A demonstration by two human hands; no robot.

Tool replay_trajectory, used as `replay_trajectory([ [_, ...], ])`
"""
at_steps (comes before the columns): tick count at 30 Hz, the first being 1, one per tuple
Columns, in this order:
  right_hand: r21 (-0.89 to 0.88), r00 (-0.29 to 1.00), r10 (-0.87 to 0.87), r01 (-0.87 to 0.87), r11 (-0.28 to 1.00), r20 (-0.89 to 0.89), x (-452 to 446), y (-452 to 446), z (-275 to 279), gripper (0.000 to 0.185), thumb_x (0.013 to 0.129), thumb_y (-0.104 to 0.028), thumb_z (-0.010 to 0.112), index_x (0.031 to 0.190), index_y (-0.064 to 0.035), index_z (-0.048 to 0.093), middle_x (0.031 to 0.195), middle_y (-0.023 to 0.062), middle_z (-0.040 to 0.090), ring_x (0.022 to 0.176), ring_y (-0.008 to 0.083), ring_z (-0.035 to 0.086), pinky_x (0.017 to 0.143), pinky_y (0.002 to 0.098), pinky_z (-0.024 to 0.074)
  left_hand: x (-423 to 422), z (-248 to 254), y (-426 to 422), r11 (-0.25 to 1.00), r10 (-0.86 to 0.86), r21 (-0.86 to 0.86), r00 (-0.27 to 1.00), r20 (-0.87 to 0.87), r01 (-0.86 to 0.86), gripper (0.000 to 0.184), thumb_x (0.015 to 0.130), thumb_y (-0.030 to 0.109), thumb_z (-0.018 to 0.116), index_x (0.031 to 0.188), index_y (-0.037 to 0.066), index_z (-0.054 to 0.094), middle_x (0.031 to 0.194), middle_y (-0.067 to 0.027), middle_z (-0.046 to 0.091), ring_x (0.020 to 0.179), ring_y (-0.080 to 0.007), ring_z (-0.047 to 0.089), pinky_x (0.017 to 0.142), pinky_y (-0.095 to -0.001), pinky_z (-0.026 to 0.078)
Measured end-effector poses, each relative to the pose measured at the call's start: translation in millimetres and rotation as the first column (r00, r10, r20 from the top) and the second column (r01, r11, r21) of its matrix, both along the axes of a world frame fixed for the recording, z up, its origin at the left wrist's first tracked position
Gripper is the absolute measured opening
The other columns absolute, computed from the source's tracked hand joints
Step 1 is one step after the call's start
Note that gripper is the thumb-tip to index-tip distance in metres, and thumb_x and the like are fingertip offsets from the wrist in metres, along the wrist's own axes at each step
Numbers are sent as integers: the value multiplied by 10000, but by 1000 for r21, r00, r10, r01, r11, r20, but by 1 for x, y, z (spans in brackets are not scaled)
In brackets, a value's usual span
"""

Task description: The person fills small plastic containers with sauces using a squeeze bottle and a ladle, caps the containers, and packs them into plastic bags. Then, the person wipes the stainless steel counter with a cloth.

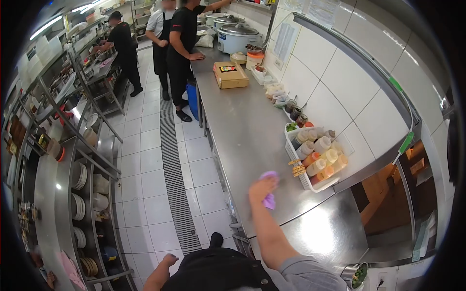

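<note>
My right hand [262, 188] is closed on a purple cloth [269, 200] and presses it against the steel counter [233, 131]. Parts of the cloth stick out above and below my fingers. Just to the right of that hand stands a white plastic basket [293, 154] full of squeeze bottles [318, 166] with pale, orange and yellow contents. Several wooden clothespins [297, 168] are clipped to the basket's near side. My left hand [170, 260] hangs low beside my black apron [218, 271], away from the counter, its fingers curled with nothing visible in them.
Farther along the counter are a cardboard box [230, 75], dark sauce jars [296, 113] and a large rice cooker [238, 39]. Two people [179, 48] stand beside it; another person [124, 48] works at the left. Plate shelves [80, 177] line the left, with a floor drain [170, 169] between.
</note>
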State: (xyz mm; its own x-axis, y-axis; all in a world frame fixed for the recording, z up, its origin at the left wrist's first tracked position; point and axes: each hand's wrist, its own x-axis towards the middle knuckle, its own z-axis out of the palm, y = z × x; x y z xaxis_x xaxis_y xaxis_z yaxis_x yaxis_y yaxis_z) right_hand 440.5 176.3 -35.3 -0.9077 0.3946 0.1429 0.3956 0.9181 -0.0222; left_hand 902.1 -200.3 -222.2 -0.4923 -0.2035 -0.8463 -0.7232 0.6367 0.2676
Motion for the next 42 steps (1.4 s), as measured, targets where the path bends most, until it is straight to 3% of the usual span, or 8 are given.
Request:
replay_trajectory([
  [2, -135, 955, 279, -291, 947, -104, 15, -31, -1, 697, 936, -258, 567, 1508, 68, 338, 1623, 257, 257, 1520, 413, 218, 1236, 547, 145, -11, -1, 1, 948, -319, 10, 946, 53, 319, 514, 941, 552, 554, 1051, 98, 766, 1154, -156, 714, 1084, -392, 655, 967, -472, 519],
  [8, -373, 530, 833, -814, 446, -160, 58, -3, 16, 661, 913, -188, 574, 1501, 28, 365, 1622, 217, 276, 1519, 372, 233, 1226, 574, 165, -52, 23, 12, 996, -70, -65, 969, -236, 56, 495, 826, 451, 753, 1122, 54, 750, 1172, -212, 706, 1133, -381, 653, 1007, -429, 509],
  [11, -306, 491, 870, -837, 453, -56, 89, 38, 29, 679, 918, -240, 583, 1498, 40, 369, 1631, 194, 272, 1524, 352, 232, 1217, 589, 176, -71, 24, 5, 991, -120, -87, 967, -223, 103, 474, 826, 427, 742, 1119, 54, 752, 1180, -198, 707, 1131, -366, 657, 1012, -417, 511],
  [21, -226, 974, 209, -225, 948, -91, 179, 211, 20, 652, 944, -298, 546, 1493, 24, 405, 1620, 200, 302, 1525, 314, 252, 1209, 645, 85, -115, 25, -1, 980, -187, -103, 961, -204, 168, 476, 838, 436, 731, 1145, 72, 746, 1174, -192, 711, 1129, -364, 661, 996, -418, 516],
  [27, -76, 916, -397, 393, 916, -48, 134, 225, 13, 638, 962, -250, 514, 1464, 120, 379, 1588, 250, 311, 1495, 398, 270, 1198, 633, 189, -110, 26, 3, 985, -172, -63, 942, -288, 160, 523, 837, 456, 729, 1169, 51, 731, 1190, -201, 702, 1136, -366, 656, 997, -423, 515],
  [28, -366, 916, -378, 309, 878, -132, 123, 213, 21, 626, 953, -228, 536, 1441, 136, 392, 1583, 277, 303, 1488, 418, 265, 1193, 592, 248, -106, 28, 4, 986, -166, -65, 944, -285, 154, 522, 839, 460, 726, 1167, 53, 732, 1190, -204, 702, 1135, -366, 657, 998, -423, 515],
  [29, -161, 962, -238, 216, 963, -132, 113, 203, 15, 575, 972, -212, 513, 1418, 136, 411, 1494, 299, 356, 1410, 433, 361, 1162, 504, 340, -102, 31, 4, 987, -162, -67, 945, -282, 149, 522, 841, 464, 724, 1165, 55, 733, 1189, -206, 701, 1135, -367, 657, 998, -423, 515],
  [42, -245, 866, 475, -500, 830, -157, 57, -6, 11, 718, 901, -238, 587, 1521, 37, 354, 1612, 251, 280, 1524, 391, 199, 1249, 538, 123, 6, 27, -6, 994, 66, -77, 994, -90, -73, 493, 855, 492, 687, 1076, 58, 765, 1144, -179, 720, 1150, -338, 653, 1000, -417, 512],
])
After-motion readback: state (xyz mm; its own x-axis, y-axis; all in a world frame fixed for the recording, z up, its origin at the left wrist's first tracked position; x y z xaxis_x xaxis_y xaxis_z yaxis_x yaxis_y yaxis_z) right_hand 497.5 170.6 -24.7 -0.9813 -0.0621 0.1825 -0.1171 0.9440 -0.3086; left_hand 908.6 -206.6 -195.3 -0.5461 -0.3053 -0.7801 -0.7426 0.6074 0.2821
